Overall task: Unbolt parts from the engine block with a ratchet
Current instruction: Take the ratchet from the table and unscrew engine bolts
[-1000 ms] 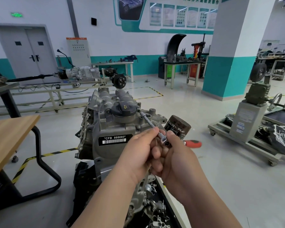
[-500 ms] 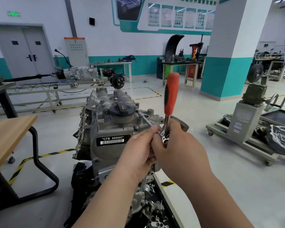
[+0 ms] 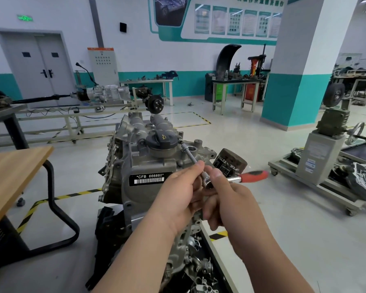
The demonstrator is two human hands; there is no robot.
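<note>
A grey engine block (image 3: 135, 166) with a black oil filler cap (image 3: 161, 141) stands in the middle of the view. A ratchet with a red handle (image 3: 254, 176) points to the right. Its long extension bar (image 3: 188, 154) reaches up to a bolt (image 3: 180, 141) beside the cap. My left hand (image 3: 182, 193) pinches the extension near the ratchet head (image 3: 207, 180). My right hand (image 3: 230, 199) grips the ratchet at its head. A dark oil filter (image 3: 230, 161) sticks out of the block just behind my hands.
A wooden table (image 3: 11, 176) on a black frame stands at the left. A tray of loose metal parts (image 3: 201, 273) lies below the engine. Another engine stand and housing (image 3: 325, 161) sit at the right, and a teal and white pillar (image 3: 300, 60) rises behind.
The red handle stood upright half a second ago and has swung down to the right. One second ago it also pointed right. Both hands stay at the ratchet head.
</note>
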